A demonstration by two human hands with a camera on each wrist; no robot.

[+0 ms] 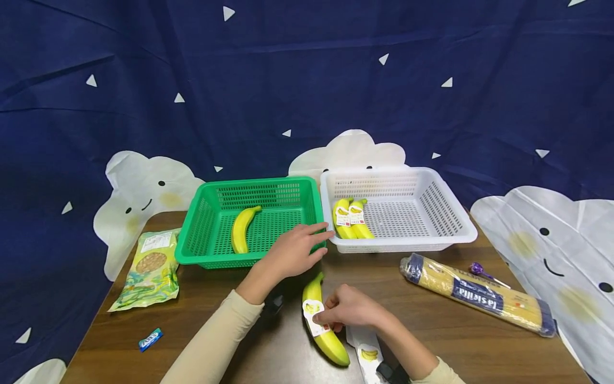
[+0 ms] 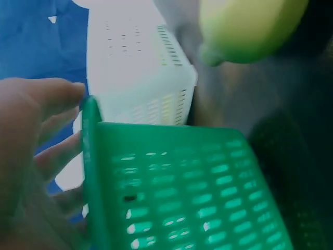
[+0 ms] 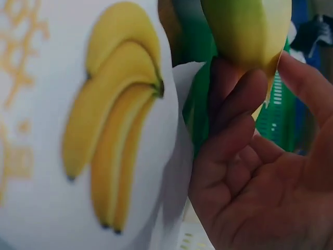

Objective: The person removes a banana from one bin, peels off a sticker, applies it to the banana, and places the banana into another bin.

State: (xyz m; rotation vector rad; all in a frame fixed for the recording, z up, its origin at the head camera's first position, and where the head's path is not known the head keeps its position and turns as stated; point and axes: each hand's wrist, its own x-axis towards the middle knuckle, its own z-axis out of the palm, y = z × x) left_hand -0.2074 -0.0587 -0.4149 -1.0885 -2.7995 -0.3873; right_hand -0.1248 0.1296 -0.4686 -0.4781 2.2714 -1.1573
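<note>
A yellow banana [image 1: 336, 348] with a greenish tip lies on the table, a white banana-picture label [image 1: 313, 309] on its upper side. My right hand [image 1: 352, 305] holds this banana at its side, the thumb on the label and the other fingers curled against the fruit. In the right wrist view, the fingers [image 3: 234, 104] meet the banana's underside [image 3: 250, 31]. My left hand [image 1: 298, 249] reaches over the near right corner of the green basket [image 1: 249, 260], its fingers spread towards the white basket [image 1: 403, 245]. Nothing shows in its grasp.
One unlabelled banana [image 1: 243, 229] lies in the green basket; two labelled bananas [image 1: 352, 218] lie in the white one. A label strip [image 1: 368, 354] sits under my right wrist. Around are a snack bag [image 1: 152, 269], a small blue packet [image 1: 151, 340], a pasta pack [image 1: 479, 294] and a purple lollipop [image 1: 479, 270].
</note>
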